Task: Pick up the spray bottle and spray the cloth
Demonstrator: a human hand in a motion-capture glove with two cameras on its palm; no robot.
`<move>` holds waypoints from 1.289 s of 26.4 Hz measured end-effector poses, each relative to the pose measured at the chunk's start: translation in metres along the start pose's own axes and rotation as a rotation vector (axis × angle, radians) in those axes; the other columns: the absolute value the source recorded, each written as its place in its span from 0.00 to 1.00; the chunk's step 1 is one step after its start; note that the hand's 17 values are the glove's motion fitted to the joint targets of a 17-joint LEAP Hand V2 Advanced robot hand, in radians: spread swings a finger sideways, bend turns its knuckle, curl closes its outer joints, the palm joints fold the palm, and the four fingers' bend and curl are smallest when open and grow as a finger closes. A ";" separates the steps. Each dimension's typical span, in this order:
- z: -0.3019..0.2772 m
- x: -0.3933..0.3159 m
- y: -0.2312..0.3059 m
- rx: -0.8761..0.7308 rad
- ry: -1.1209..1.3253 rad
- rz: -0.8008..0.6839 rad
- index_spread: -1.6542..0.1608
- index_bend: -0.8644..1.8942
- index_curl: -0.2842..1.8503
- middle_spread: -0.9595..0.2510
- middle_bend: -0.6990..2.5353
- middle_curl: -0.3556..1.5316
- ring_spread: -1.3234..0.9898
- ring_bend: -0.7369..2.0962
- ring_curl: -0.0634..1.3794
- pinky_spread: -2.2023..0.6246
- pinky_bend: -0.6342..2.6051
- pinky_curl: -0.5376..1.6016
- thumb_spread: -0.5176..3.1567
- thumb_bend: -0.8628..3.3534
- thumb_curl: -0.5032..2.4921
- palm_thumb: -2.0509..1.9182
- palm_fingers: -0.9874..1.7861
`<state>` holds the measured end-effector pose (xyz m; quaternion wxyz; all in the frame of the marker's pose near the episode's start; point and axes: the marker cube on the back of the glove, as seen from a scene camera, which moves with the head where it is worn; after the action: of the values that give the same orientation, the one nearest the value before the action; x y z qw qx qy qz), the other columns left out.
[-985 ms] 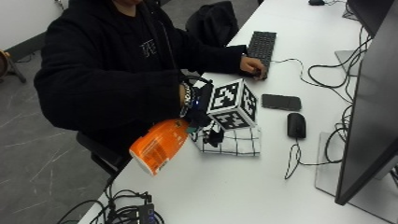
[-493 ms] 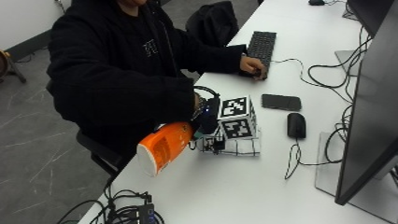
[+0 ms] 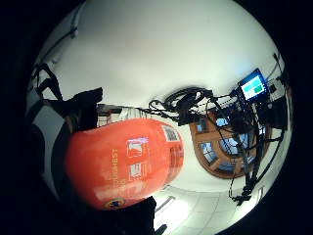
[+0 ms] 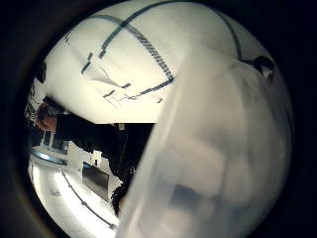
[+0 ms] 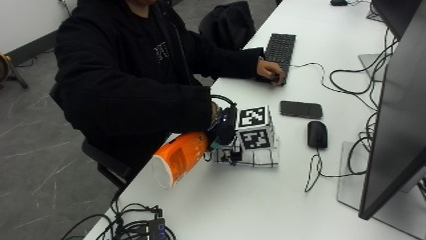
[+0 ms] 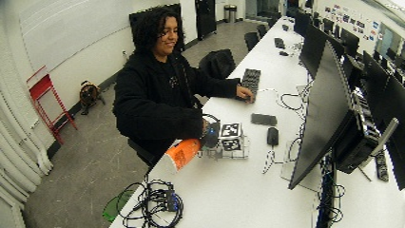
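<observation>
In the outside view my gloved right hand [image 5: 223,132] grips the top end of an orange spray bottle [image 5: 178,159]. The bottle is tilted, its base pointing out past the table's near edge and its head down at the cloth. The white cloth [image 5: 258,156] with black grid lines lies flat on the table right under the hand. The wide outside view shows the same hand [image 6: 210,138], bottle [image 6: 182,153] and cloth [image 6: 233,152]. The bottle's orange body [image 3: 124,166] fills the little finger side palm view. The lined cloth [image 4: 124,64] shows in the thumb side palm view behind a pale translucent part.
A black phone [image 5: 301,109] and a mouse [image 5: 317,134] lie just beyond the cloth. The bare left hand [image 5: 271,71] rests at a keyboard [image 5: 280,50]. A large monitor [image 5: 393,115] stands at the right. Cables [image 5: 140,227] pile at the table's near corner.
My right hand has come down with the bottle, from above the cloth to just over it. The bottle's base has swung lower and outward.
</observation>
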<state>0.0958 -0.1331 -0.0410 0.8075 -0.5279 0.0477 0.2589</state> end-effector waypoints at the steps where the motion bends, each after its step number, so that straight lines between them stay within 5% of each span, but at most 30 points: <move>1: -0.004 -0.003 0.003 0.023 -0.002 -0.018 0.75 0.42 0.42 0.62 0.40 0.49 0.48 0.52 0.38 0.68 0.34 0.43 0.26 0.20 0.44 0.74 0.84; 20: -0.133 -0.129 0.107 0.842 -0.259 -0.761 0.74 0.41 0.42 0.62 0.40 0.49 0.48 0.52 0.38 0.68 0.34 0.43 0.26 0.20 0.44 0.74 0.84; 28: -0.157 -0.191 0.105 1.127 -0.517 -0.955 0.74 0.40 0.43 0.62 0.40 0.49 0.48 0.52 0.38 0.68 0.35 0.44 0.27 0.20 0.45 0.74 0.84; 34: -0.158 -0.248 0.081 1.188 -0.748 -1.101 0.74 0.40 0.43 0.62 0.40 0.49 0.48 0.52 0.38 0.68 0.35 0.43 0.27 0.20 0.45 0.74 0.84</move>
<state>-0.1250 -0.3384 -0.0905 0.9205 0.1488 -0.3529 -0.0776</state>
